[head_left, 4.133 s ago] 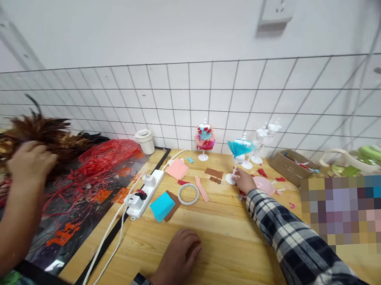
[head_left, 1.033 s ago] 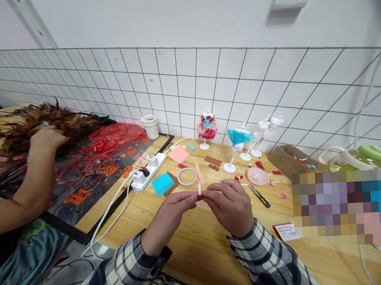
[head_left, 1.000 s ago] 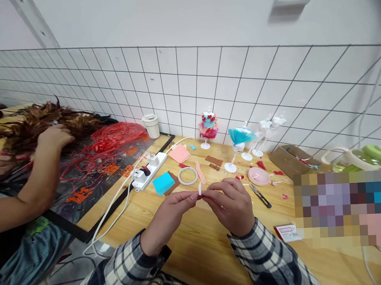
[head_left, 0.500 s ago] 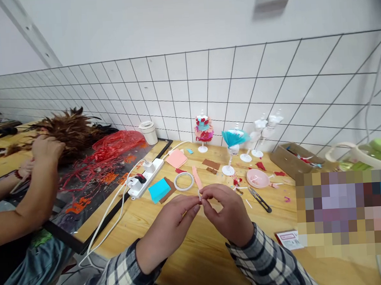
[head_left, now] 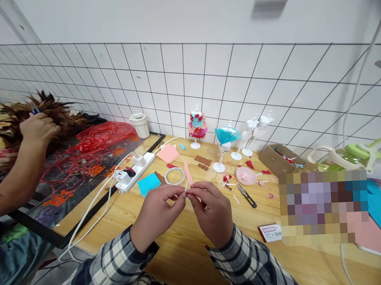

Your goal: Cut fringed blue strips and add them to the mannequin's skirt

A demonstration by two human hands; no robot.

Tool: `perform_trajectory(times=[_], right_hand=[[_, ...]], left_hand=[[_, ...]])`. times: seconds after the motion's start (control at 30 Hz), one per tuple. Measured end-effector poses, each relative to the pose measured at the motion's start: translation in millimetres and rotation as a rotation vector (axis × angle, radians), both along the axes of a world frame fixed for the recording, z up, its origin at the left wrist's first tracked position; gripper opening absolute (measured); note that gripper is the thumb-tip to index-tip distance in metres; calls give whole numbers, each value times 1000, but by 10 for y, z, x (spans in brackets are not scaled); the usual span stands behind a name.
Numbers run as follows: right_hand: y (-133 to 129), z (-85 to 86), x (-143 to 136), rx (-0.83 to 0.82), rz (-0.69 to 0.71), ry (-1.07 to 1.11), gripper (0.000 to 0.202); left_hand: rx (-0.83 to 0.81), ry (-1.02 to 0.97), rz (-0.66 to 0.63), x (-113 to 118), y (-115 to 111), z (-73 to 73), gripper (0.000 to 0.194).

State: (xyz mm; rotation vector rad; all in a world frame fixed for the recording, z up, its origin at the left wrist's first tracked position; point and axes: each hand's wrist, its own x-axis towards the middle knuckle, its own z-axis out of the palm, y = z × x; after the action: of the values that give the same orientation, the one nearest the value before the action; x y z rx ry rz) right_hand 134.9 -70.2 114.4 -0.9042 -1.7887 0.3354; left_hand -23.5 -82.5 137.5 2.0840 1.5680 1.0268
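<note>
My left hand (head_left: 159, 214) and my right hand (head_left: 213, 207) meet fingertip to fingertip above the wooden table (head_left: 183, 249). Both pinch a small pale strip (head_left: 186, 186), whose lower end is hidden by the fingers. Just behind it lies a salmon paper strip (head_left: 188, 172). A roll of white tape (head_left: 175, 176) and blue paper (head_left: 149, 184) are near my left hand. To the right of my right hand are small snips (head_left: 247, 196) and a pink dish (head_left: 246, 176).
Small mannequins (head_left: 197, 127) stand by the grid wall, one with a teal skirt (head_left: 226, 135). A power strip (head_left: 136, 171) with cables is at left, a cardboard box (head_left: 279, 159) at right. A person's arm (head_left: 19, 172) works at brown feathers (head_left: 49, 120).
The view has shifted, so most table items appear further left. Both hands stay together at the pale strip, more of which shows. At left, the other person's raised hand now shows a blue-handled tool.
</note>
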Motion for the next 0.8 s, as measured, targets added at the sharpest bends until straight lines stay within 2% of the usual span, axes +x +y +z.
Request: perform_trajectory(times=[0.23,0.4,0.7,0.8], right_hand=[[-6,-80,14,139,-91,-172,16],[30,-76,43,173,-133,-219,16],[97,-52,75,-10,-14,-136,13],[87,-26,71,-138,19,-67,9]], left_hand=[[-190,-124,-3,42,26,3,27],[-202,-188,-16,43,47,14,29],[-130,25,19,41,28,-12,27],[-150,35,20,49,5,12,23]])
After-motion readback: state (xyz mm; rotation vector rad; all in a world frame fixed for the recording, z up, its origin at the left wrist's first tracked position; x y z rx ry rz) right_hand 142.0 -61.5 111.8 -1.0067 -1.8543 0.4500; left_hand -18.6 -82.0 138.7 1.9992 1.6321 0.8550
